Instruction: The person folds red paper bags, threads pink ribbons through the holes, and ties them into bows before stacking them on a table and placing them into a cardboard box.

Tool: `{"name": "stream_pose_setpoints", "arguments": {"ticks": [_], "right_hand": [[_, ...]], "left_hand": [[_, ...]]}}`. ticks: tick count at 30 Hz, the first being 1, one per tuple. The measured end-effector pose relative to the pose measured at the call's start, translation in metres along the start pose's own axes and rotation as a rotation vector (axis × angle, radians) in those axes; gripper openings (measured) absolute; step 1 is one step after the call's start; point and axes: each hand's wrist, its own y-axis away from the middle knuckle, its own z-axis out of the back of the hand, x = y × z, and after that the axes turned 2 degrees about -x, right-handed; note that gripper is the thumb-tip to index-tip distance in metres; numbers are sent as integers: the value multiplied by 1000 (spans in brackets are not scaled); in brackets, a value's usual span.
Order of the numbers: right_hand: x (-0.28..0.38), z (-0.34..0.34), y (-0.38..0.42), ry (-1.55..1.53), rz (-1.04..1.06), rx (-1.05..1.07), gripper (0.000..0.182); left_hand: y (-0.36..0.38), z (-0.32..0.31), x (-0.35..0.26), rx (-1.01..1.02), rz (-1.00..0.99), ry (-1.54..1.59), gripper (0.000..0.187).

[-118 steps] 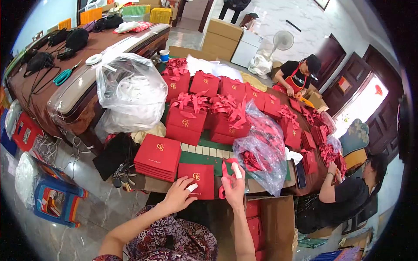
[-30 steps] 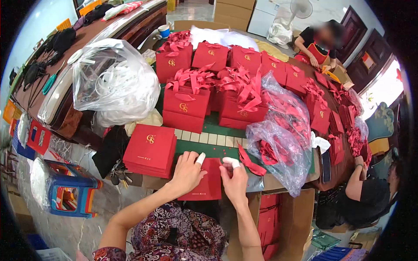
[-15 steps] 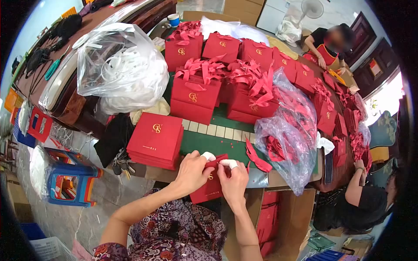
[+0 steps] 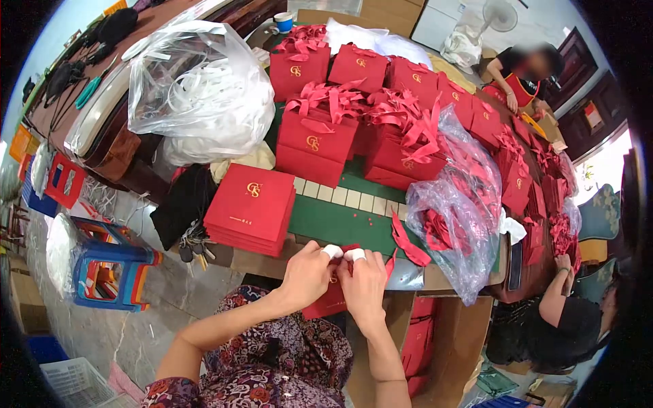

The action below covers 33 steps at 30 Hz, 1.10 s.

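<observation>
A red paper gift bag [image 4: 325, 303] with gold lettering is held upright at the table's near edge, its lower front showing below my hands. My left hand [image 4: 306, 275] pinches its top edge from the left. Close beside it, my right hand [image 4: 366, 284] pinches the same edge, fingertips nearly meeting the left ones. White wraps cover a finger on each hand. A bit of red ribbon [image 4: 390, 264] shows just right of my right hand; whether the fingers also grip ribbon is hidden. Left of my hands lies a stack of flat red bags [image 4: 250, 204].
Standing red bags with ribbon handles [image 4: 313, 146] fill the table's far side. Clear plastic holds red ribbons [image 4: 445, 228]; another bag holds white strips [image 4: 204, 95]. An open carton [image 4: 445, 340] sits below right, blue stools [image 4: 112, 265] left. Two other people work at right.
My hands have drawn closer together at the bag's top edge, covering more of it. The view has shifted slightly, so the table's things appear further right.
</observation>
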Motion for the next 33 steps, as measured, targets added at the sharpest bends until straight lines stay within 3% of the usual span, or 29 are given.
{"name": "stream_pose_setpoints", "arguments": {"ticks": [4, 6, 10, 12, 21, 23, 33], "right_hand": [[-2, 3, 4, -117, -33, -21, 11], [0, 7, 9, -358, -264, 5, 12], [-7, 3, 14, -242, -122, 15, 15], [-8, 6, 14, -240, -122, 55, 15], [-23, 30, -5, -285, 6, 87, 12], [-31, 26, -6, -321, 31, 284, 10], [-42, 28, -6, -204, 79, 535, 15]], "left_hand": [[-1, 3, 14, 41, 63, 76, 27], [-3, 7, 15, 65, 54, 213, 26], [1, 3, 7, 128, 78, 79, 25], [0, 2, 9, 171, -23, 24, 25], [3, 13, 10, 215, -76, 12, 19], [6, 11, 10, 183, -155, -28, 17], [25, 16, 13, 133, -463, -186, 16]]}}
